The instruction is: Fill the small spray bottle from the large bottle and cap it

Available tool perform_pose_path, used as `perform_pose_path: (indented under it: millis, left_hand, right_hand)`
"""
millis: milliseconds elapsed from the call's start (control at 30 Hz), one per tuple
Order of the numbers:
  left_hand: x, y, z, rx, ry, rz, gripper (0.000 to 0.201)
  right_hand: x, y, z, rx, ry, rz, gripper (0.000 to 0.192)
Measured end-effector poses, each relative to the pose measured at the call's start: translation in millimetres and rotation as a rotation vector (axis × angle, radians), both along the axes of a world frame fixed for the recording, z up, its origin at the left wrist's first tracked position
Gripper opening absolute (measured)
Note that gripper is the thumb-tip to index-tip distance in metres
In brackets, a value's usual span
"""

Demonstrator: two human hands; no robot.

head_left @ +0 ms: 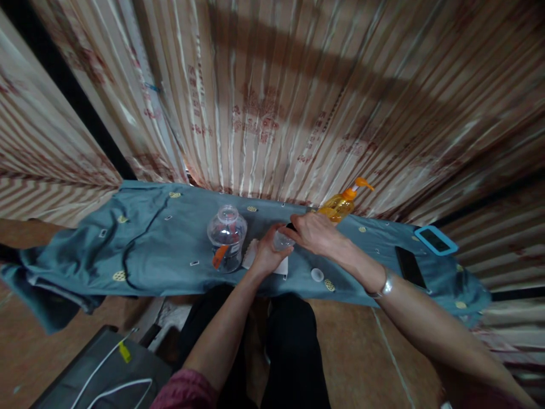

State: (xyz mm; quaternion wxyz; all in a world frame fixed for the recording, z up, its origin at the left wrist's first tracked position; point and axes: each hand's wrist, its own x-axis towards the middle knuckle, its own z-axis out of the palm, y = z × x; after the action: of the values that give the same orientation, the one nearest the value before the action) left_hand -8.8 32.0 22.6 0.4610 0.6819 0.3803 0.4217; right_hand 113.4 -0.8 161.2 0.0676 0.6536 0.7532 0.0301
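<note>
Before me, my left hand (pixel 268 253) is wrapped round a small clear bottle (pixel 281 241), which leans to the right. The fingers of my right hand (pixel 317 232) close over the black cap (pixel 291 226) at the bottle's top. Whether the cap sits on the bottle or just off it, I cannot tell. Under my left hand lies a white paper (pixel 280 267), partly covered. To the left stands a large clear plastic jar (pixel 227 238) with its mouth uncovered and an orange patch on its label. Behind my right hand, an orange pump bottle (pixel 339 205) of yellow liquid is tilted and partly hidden.
A small white round lid (pixel 317 275) lies near the front edge of the blue cloth (pixel 162 255). Towards the right are a black phone (pixel 410 267) and a blue-framed device (pixel 436 240). A pleated curtain (pixel 264 102) hangs behind. A dark case (pixel 106 369) with white cable stands lower left.
</note>
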Motion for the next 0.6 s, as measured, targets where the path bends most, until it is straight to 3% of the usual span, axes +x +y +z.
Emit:
perform_pose_path:
  millis: [167,267,367,500,600]
  left_hand:
    - [-1,0,0.6,-0.019,-0.012,-0.01,0.056]
    - [-2,0,-0.3,-0.001,-0.012,0.0,0.057]
    - [-3,0,-1.9,0.008,-0.022,-0.006,0.055]
    - [-2,-1,-3.1,-0.014,-0.033,-0.002,0.057]
    - [-1,-1,-2.5,-0.019,-0.036,-0.009,0.059]
  right_hand:
    - [2,-3,3.2,-0.047,0.093,0.122,0.029]
    - [0,-3,4.5,-0.072,0.026,0.062,0.023]
    - [-3,-2,5.6,-0.042,-0.024,0.005,0.034]
    - [-3,-2,8.8,-0.063,0.058,0.104,0.035]
    - [-6,-3,10.2,-0.117,0.001,0.11,0.024]
